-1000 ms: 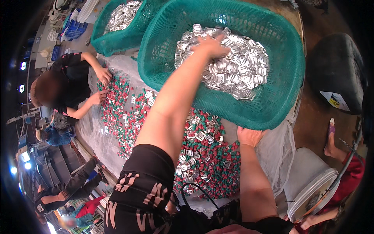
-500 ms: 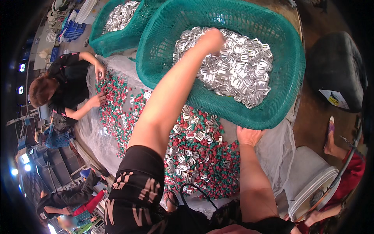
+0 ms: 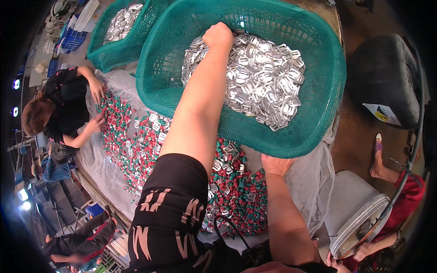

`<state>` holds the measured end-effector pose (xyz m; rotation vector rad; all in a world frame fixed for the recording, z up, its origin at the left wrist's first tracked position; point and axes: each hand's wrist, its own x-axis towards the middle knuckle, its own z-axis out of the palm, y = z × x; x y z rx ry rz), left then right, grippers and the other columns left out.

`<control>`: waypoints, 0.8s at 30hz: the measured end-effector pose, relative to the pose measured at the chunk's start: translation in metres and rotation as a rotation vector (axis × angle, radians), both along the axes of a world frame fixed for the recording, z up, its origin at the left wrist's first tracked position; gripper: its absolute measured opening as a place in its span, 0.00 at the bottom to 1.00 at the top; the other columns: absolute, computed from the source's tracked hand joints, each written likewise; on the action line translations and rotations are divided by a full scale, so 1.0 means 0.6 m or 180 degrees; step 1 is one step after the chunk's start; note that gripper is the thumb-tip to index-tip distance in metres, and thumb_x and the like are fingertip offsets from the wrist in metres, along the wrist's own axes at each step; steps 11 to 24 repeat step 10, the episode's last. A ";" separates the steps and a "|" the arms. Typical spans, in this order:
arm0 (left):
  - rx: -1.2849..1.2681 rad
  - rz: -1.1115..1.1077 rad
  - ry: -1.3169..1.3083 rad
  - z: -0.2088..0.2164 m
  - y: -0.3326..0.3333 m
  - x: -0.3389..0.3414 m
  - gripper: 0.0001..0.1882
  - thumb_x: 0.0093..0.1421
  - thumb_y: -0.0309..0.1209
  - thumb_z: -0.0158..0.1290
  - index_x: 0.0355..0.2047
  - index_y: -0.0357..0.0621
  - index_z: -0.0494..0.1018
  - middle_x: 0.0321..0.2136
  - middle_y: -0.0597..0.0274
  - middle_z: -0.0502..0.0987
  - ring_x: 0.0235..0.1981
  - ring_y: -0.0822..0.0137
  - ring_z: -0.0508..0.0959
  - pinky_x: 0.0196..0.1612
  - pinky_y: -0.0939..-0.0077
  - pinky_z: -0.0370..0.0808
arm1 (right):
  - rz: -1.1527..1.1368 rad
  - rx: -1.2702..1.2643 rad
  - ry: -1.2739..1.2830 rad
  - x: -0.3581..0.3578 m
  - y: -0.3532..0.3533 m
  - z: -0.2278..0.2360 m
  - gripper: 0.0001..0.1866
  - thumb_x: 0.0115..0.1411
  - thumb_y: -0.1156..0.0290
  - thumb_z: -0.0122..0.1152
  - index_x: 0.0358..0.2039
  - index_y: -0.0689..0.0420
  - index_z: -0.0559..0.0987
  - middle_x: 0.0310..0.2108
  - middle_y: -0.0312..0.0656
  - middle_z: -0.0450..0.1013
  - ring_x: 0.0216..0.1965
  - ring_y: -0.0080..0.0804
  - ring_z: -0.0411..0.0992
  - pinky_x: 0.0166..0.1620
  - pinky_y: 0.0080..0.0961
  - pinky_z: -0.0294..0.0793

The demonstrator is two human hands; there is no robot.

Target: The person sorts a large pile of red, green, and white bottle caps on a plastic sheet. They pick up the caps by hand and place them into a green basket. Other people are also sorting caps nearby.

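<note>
A large basket [image 3: 291, 136] lined with green mesh takes up the upper middle and holds a heap of silvery metal slotted buckles [image 3: 264, 82]. My left hand [image 3: 218, 36] reaches across it to the far left part of the heap. Its fingers are curled into a fist, and what they hold, if anything, is hidden. At the basket's near edge, my right hand [image 3: 276, 164] grips from below, its fingertips out of sight. Under and beside the basket spread many small red and green pieces [image 3: 241, 200], with metal buckles [image 3: 157, 123] scattered among them.
A second green mesh basket [image 3: 102, 54] with buckles stands at the far left. A co-worker [image 3: 59, 104] has both hands among the pieces on the left. A white bucket [image 3: 350, 204] and a black container [image 3: 387, 82] stand on the right, near another person's red clothing [image 3: 409, 195].
My left hand has moved left and away from me, from the middle of the buckles to the heap's far left edge. My right hand stays at the near edge. The view has shifted slightly.
</note>
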<state>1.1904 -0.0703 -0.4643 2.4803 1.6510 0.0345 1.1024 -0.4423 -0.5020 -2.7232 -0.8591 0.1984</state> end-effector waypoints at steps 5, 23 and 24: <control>0.0174 -0.0044 -0.0284 -0.029 0.006 -0.009 0.12 0.55 0.31 0.45 0.33 0.42 0.78 0.34 0.51 0.79 0.37 0.54 0.80 0.39 0.61 0.76 | 0.0090 -0.0206 0.0007 0.002 0.002 -0.001 0.24 0.46 0.59 0.58 0.45 0.53 0.76 0.49 0.48 0.69 0.54 0.50 0.63 0.56 0.51 0.56; -0.0960 0.0695 -0.0630 0.025 0.054 -0.145 0.32 0.46 0.43 0.62 0.48 0.38 0.70 0.42 0.50 0.76 0.48 0.56 0.74 0.51 0.64 0.71 | 0.0279 -0.0225 0.1600 -0.033 0.054 0.036 0.25 0.48 0.58 0.57 0.47 0.53 0.74 0.50 0.48 0.69 0.53 0.47 0.64 0.55 0.48 0.60; -0.0960 0.0695 -0.0630 0.025 0.054 -0.145 0.32 0.46 0.43 0.62 0.48 0.38 0.70 0.42 0.50 0.76 0.48 0.56 0.74 0.51 0.64 0.71 | 0.0279 -0.0225 0.1600 -0.033 0.054 0.036 0.25 0.48 0.58 0.57 0.47 0.53 0.74 0.50 0.48 0.69 0.53 0.47 0.64 0.55 0.48 0.60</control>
